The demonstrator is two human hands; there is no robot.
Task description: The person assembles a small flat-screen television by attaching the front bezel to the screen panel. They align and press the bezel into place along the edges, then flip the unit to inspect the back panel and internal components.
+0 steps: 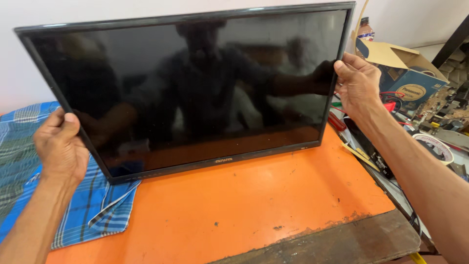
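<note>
Left hand [59,146]: wrapped around the left edge of the flat-screen TV [195,88], low down near its bottom-left corner, thumb on the front bezel and the rest tucked behind.
Right hand [357,84]: clamped on the right edge about halfway up, fingers curled over the frame, thumb at the front.
TV: stood up on its bottom edge along the back of the orange surface [254,215], leaning back a touch, screen dark and facing the person. You can only see a dim reflection in the glass. Its bottom-left corner sits right at the blue checked cloth [97,210].
Cloth: spread over the left end of the surface, bunched a bit toward the front-left.
Surface: orange paint, scuffed, and worn down to bare dark wood at the front-right corner.
Right-side clutter: off the right edge there's an open cardboard box [405,68], a roll of tape [435,146], some red-handled tools [388,105] and what looks like circuit boards. All close to the right hand's elbow room.
Doing it well, imo: keep both hands on the frame only, no thumbs pressing into the panel itself, those crack easy. The grips are uneven (one low, one mid), so I'd hold the weight on the bottom edge and tilt slowly rather than lifting one-sided. Also watch that right-hand corner near the clutter, and keep the cloth flat under it if the glass goes anywhere near the surface.
</note>
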